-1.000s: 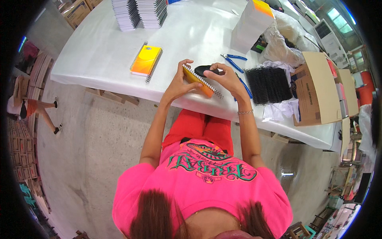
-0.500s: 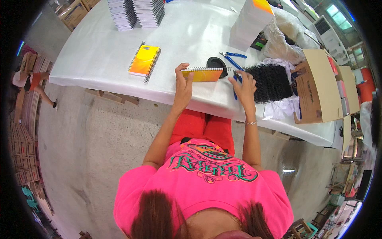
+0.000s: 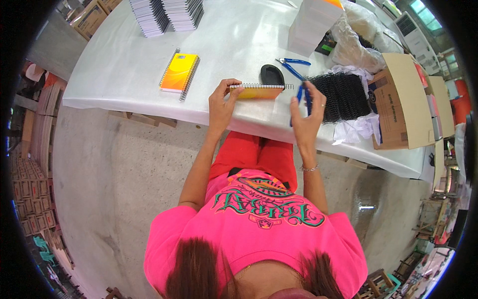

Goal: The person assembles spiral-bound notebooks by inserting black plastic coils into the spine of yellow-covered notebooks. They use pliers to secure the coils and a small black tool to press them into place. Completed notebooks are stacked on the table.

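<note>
My left hand (image 3: 223, 107) pinches the left end of a yellow-orange spiral notebook (image 3: 259, 93), which stands on its long edge with the wire coil upward. A short length of coil (image 3: 289, 86) sticks out past its right end. Just right of this, my right hand (image 3: 309, 118) is closed around blue-handled cutting pliers (image 3: 300, 92); the fingers partly cover them, and I cannot tell whether the jaws touch the wire. A black oval dish (image 3: 272, 74) sits behind the notebook. Farther back lies another pair of blue-handled pliers (image 3: 298, 62).
Left on the white table (image 3: 114, 74) lies another yellow-orange spiral notebook (image 3: 179, 73). Spiral-bound stacks (image 3: 184, 14) stand far left, a tall paper stack (image 3: 311, 30) far right. Black coils (image 3: 338, 98), plastic bags (image 3: 353, 42) and an open cardboard box (image 3: 391, 109) crowd the right side.
My right hand has turned and come slightly nearer, with the pliers' handles now showing more. The notebook stays in my left hand, shifted a little to the right. The whole view has shifted slightly.
</note>
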`<state>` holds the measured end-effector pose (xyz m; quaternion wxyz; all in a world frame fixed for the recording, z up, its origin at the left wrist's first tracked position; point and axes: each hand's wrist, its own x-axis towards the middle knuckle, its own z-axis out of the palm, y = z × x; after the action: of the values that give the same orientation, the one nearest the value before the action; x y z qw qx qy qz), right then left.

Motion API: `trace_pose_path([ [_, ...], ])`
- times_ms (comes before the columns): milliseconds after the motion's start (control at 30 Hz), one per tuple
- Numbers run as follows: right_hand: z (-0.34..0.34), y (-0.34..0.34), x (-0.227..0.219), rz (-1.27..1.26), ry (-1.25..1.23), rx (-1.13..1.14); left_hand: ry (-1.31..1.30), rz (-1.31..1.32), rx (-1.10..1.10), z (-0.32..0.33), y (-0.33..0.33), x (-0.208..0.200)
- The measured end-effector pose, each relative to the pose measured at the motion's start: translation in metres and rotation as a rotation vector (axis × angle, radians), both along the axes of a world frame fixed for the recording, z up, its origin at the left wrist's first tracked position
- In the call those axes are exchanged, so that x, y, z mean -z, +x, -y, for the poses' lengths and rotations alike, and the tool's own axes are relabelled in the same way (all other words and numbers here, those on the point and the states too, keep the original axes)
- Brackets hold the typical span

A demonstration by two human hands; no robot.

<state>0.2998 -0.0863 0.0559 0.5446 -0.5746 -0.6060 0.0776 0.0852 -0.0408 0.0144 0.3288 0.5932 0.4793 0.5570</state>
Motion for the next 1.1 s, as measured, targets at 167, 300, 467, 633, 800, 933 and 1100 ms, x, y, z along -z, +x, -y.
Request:
trace_pose_path([
  [167,0.013,-0.046,-0.005,0.059,-0.028,-0.241,-0.022,0.005,0.036,-0.002,-0.004,0.001],
  [300,0.015,-0.070,0.005,0.171,0.023,-0.284,-0.071,0.049,0.088,-0.001,-0.006,-0.001],
  [467,0.015,-0.083,0.017,0.249,0.032,-0.275,-0.068,0.149,0.102,0.001,-0.006,-0.001],
  [633,0.014,-0.087,0.024,0.258,-0.006,-0.265,-0.064,0.151,0.069,0.004,-0.005,0.000],
  [800,0.017,-0.088,0.022,0.155,-0.102,-0.323,-0.104,0.150,0.055,0.006,-0.003,-0.002],
  [933,0.010,-0.079,0.008,-0.869,-0.597,-0.771,0.041,0.019,-0.013,0.011,0.002,0.004],
  [1100,0.005,-0.067,-0.007,-0.850,-0.783,-0.829,-0.063,0.052,-0.013,0.012,0.002,-0.008],
])
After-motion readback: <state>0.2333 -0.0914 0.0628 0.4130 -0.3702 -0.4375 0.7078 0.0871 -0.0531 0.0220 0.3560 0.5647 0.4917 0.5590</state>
